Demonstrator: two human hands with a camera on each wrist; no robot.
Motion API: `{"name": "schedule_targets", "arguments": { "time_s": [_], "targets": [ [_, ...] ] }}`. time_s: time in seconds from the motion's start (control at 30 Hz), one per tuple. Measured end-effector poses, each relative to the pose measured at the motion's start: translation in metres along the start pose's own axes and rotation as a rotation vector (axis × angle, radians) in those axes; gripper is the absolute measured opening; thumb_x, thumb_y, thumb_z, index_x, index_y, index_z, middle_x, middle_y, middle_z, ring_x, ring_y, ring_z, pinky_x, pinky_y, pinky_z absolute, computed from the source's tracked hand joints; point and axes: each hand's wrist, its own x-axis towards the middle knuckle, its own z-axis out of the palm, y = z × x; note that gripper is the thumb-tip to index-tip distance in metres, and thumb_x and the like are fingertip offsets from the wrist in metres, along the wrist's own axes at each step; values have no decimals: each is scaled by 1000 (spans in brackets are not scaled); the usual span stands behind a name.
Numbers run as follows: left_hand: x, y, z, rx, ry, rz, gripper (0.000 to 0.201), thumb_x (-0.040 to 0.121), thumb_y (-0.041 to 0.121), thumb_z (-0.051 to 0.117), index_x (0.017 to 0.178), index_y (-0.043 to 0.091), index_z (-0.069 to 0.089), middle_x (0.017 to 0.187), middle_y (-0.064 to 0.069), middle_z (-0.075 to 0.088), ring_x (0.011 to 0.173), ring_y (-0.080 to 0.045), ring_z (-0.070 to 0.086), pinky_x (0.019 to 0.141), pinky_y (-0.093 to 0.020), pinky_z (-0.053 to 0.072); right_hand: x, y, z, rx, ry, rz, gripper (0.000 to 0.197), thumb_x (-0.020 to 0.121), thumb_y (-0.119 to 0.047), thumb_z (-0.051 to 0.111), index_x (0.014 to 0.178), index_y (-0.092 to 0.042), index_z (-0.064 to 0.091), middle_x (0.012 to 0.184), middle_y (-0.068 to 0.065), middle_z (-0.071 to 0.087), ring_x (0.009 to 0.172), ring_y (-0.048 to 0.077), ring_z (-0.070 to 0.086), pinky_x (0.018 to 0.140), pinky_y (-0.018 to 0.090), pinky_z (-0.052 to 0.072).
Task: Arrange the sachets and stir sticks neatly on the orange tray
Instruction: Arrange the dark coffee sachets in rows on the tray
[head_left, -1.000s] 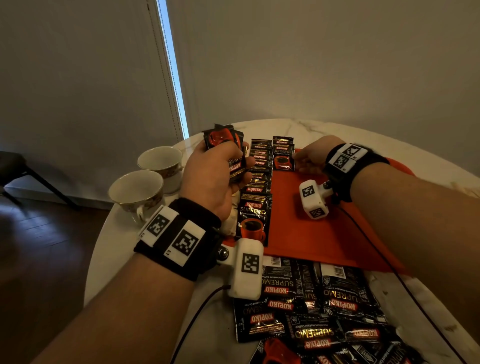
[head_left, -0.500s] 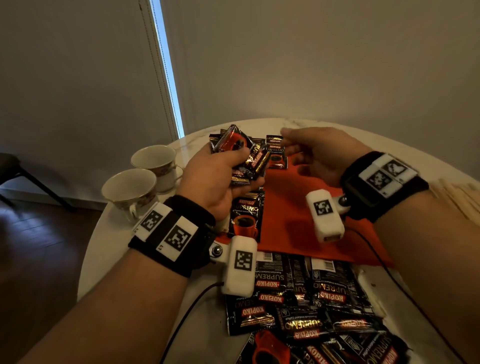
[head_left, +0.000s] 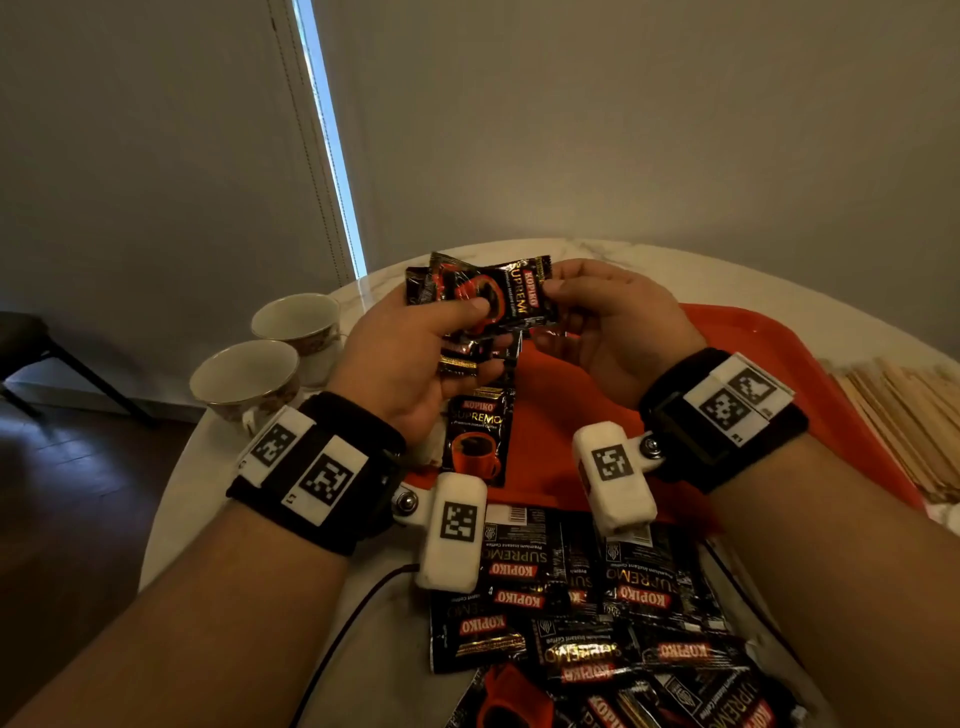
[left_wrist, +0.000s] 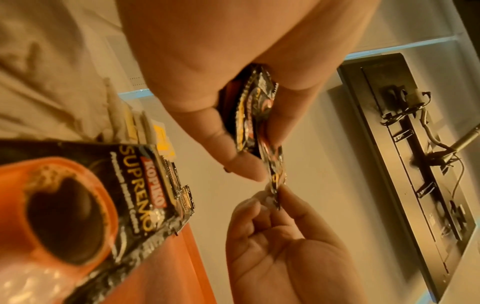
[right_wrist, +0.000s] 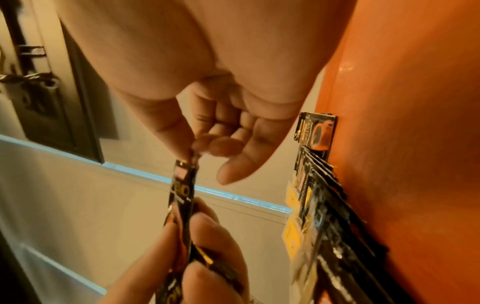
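Above orange tray (head_left: 779, 332), left hand (head_left: 410, 358) grips sachets (head_left: 493, 293); right hand (head_left: 618, 332) pinches one.

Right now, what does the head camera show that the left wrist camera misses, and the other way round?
Only the head view shows the two teacups, the wooden stir sticks right of the orange tray, and the loose sachet pile on the near side of the table. Only the left wrist view shows a wall-mounted dark panel with cables. Both show the left hand gripping a bunch of sachets, with the right hand pinching the top sachet by its edge.
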Motion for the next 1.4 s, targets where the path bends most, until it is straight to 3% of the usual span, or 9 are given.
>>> {"name": "schedule_targets", "arguments": {
  "time_s": [0.13, 0.33, 0.53, 0.67, 0.73, 0.87, 1.03, 1.23, 1.4],
  "targets": [
    [-4, -3, 4, 37, -114, -3, 37, 90, 4, 72, 125, 12, 64, 102, -11, 78, 84, -24, 77, 61, -32, 61, 0, 5, 1, 89, 12, 28, 14, 102, -12, 50, 107, -8, 63, 87, 5, 67, 69, 12, 62, 58, 23, 49],
    [1, 0, -2, 22, -75, 59, 23, 90, 8, 74, 110, 15, 67, 96, -5, 79, 82, -20, 77, 62, -33, 61, 2, 1, -4, 3, -9, -110, 14, 100, -3, 55, 91, -9, 63, 89, 5, 67, 78, 14, 63, 63, 24, 54],
    [0, 1, -5, 64, -170, 39, 33, 89, -3, 69, 119, 8, 65, 106, -12, 77, 89, -24, 77, 64, -32, 61, 0, 1, -2, 120, -99, -99, 10, 100, -9, 52, 97, -8, 62, 71, 1, 62, 50, 6, 49, 48, 18, 38],
    [-3, -1, -3, 80, -236, 7, 36, 90, -3, 67, 125, 4, 63, 115, -15, 76, 96, -27, 77, 70, -36, 63, 2, 2, -7, 200, -130, -114, 15, 94, -13, 61, 105, -16, 71, 94, 5, 71, 77, 17, 64, 66, 31, 41],
    [-3, -3, 0, 69, -222, 5, 39, 91, -2, 68, 129, 4, 63, 119, -16, 75, 103, -29, 76, 74, -41, 64, 4, 4, -8, 242, -89, -115, 18, 92, -14, 65, 108, -18, 72, 105, 10, 71, 89, 26, 65, 73, 34, 49],
    [1, -4, 0, 7, -108, 24, 37, 93, 0, 67, 130, 5, 63, 118, -17, 75, 107, -35, 74, 79, -49, 64, 3, 2, -4, 200, -31, -92, 15, 90, -22, 69, 99, -11, 64, 78, 3, 62, 64, 14, 53, 52, 20, 49],
    [6, -5, -4, 6, -5, 88, 32, 94, 2, 69, 125, 8, 65, 111, -11, 78, 100, -28, 77, 78, -47, 64, 0, 6, 1, -14, -110, -29, 8, 88, -9, 70, 90, -8, 62, 79, 4, 69, 66, 13, 64, 61, 25, 56],
    [10, -5, -5, -98, 57, 16, 16, 95, 4, 67, 111, 5, 65, 94, -12, 76, 76, -20, 74, 73, -40, 64, 6, 2, -4, 0, 156, -45, 8, 91, -4, 70, 89, -8, 64, 79, 8, 71, 62, 16, 66, 58, 27, 56],
    [13, -2, -10, -225, 109, -33, 35, 92, -1, 50, 126, 0, 57, 103, -17, 71, 82, -26, 74, 67, -38, 61, 27, 5, -33, -89, 423, 152, 6, 93, 0, 68, 94, -3, 63, 75, 9, 66, 57, 14, 63, 54, 27, 55]
  ]
}}
